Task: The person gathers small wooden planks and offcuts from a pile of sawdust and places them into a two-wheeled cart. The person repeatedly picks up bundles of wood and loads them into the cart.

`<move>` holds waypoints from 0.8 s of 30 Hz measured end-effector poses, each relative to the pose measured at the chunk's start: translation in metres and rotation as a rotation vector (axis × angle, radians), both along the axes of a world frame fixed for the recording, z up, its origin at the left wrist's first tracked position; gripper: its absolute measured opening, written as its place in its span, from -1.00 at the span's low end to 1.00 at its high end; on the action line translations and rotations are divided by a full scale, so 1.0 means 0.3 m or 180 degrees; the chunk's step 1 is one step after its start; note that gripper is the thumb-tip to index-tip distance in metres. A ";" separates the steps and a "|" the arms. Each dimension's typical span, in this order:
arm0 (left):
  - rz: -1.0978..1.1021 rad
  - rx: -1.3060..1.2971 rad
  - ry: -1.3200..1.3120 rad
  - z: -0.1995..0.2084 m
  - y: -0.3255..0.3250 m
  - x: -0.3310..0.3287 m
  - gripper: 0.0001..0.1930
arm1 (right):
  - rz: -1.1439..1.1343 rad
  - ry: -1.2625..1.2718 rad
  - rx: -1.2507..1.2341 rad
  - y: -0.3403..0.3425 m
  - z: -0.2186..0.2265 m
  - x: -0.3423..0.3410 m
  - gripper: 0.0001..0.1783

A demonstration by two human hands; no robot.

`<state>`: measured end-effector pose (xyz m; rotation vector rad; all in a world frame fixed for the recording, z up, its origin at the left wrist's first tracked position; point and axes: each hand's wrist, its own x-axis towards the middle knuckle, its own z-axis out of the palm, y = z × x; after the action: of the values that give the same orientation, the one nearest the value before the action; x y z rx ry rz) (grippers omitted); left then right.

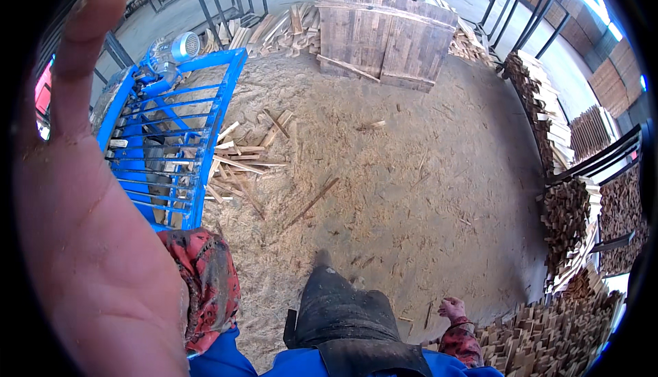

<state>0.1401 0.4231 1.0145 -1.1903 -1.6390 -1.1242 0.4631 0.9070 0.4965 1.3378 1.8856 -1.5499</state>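
My left hand fills the left side of the view, raised close to the camera. Its palm shows, with the fingers stretched upward and nothing in them. A red and black patterned sleeve covers that wrist. Low on the right, my right hand hangs beside my body over the floor, its fingers loosely bent and nothing visible in them. Near it rise upright bundles of wooden strips. Behind my left hand stands a blue metal machine frame with parallel bars and a motor.
Loose wood offcuts lie beside the machine on the sawdust-covered floor. A large wooden panel stands at the back, near scattered strips. Stacked wood and dark metal racks line the right side.
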 end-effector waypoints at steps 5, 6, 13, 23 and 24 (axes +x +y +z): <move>0.0042 -0.0007 0.0064 -0.031 -0.021 -0.196 -0.12 | -0.0151 -0.0046 -0.0104 -0.054 -0.015 -0.144 -0.69; 0.0019 0.0014 0.0079 -0.044 -0.030 -0.247 -0.12 | -0.0147 -0.0132 -0.0154 -0.074 -0.019 -0.153 -0.67; -0.0017 -0.0008 0.0092 -0.090 -0.104 -0.570 -0.13 | -0.0372 -0.0745 -0.0454 -0.269 -0.013 -0.220 -0.63; 0.0007 -0.0001 0.0135 -0.090 -0.173 -0.932 -0.13 | -0.0172 -0.0711 -0.0601 -0.353 0.087 -0.610 -0.69; 0.0016 0.0005 0.0130 -0.086 -0.176 -0.974 -0.13 | 0.0230 -0.0566 -0.0505 -0.356 0.101 -0.665 -0.63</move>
<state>-0.1521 0.3703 0.9887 -1.2000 -1.6090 -1.0911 0.2634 0.8003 0.5267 1.2778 1.6498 -1.4600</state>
